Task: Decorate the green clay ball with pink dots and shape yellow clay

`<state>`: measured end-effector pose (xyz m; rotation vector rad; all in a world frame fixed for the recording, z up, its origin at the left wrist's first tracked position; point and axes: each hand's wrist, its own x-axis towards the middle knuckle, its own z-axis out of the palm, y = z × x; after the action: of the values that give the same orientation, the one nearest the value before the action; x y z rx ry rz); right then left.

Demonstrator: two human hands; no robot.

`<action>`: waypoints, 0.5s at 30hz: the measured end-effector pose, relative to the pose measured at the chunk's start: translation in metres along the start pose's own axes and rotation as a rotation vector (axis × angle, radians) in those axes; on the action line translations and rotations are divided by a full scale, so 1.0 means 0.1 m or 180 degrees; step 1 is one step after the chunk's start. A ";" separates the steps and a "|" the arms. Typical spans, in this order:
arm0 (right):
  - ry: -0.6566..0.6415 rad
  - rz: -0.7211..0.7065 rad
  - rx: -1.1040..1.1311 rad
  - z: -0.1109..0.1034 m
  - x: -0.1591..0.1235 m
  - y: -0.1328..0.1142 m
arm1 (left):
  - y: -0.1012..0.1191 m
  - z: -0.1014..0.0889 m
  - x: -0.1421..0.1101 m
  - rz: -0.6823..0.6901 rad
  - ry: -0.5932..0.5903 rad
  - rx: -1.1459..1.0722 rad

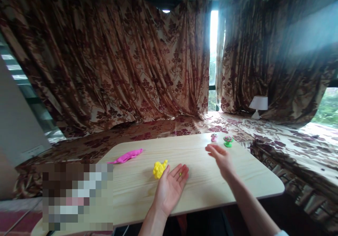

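Observation:
My left hand (171, 186) is turned palm up over the near side of the table, its fingers stretched out. A tiny yellow-green ball of clay (180, 174) rests on those fingers. Just left of the thumb lies a lumpy piece of yellow modelling clay (158, 169). My right hand (219, 155) is raised over the table's right side, fingertips brought together; anything between them is too small to make out. Beyond it stand a green clay piece with pink dots on top (228, 141) and a smaller pink clay piece with a dotted top (213, 137).
A long strip of pink clay (128, 156) lies on the left of the pale wooden table (200, 193). A blurred-out patch (77, 197) covers the near left corner. Behind are a cloth-covered ledge, a white lamp (258, 104) and patterned curtains (132, 60).

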<state>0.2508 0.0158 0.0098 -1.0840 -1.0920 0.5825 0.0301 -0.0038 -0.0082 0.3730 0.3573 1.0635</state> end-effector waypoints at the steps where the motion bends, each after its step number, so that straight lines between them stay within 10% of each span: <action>1: 0.0217 0.0067 -0.0069 -0.25 0.15 0.00 | -0.01 0.01 0.01 -0.0016 -0.0022 0.0007; 7: 0.0567 0.0304 -0.0518 -1.41 0.79 0.13 | -0.13 0.24 0.25 -0.0366 -0.0012 0.0132; 15: 0.0410 0.0357 -0.0863 -1.50 1.04 0.47 | -0.40 0.73 0.95 -0.0815 0.0224 0.0873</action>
<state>0.4338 0.0594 0.0009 -1.4062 -1.0213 0.4535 0.1366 0.0547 0.0277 0.5203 0.6007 0.7791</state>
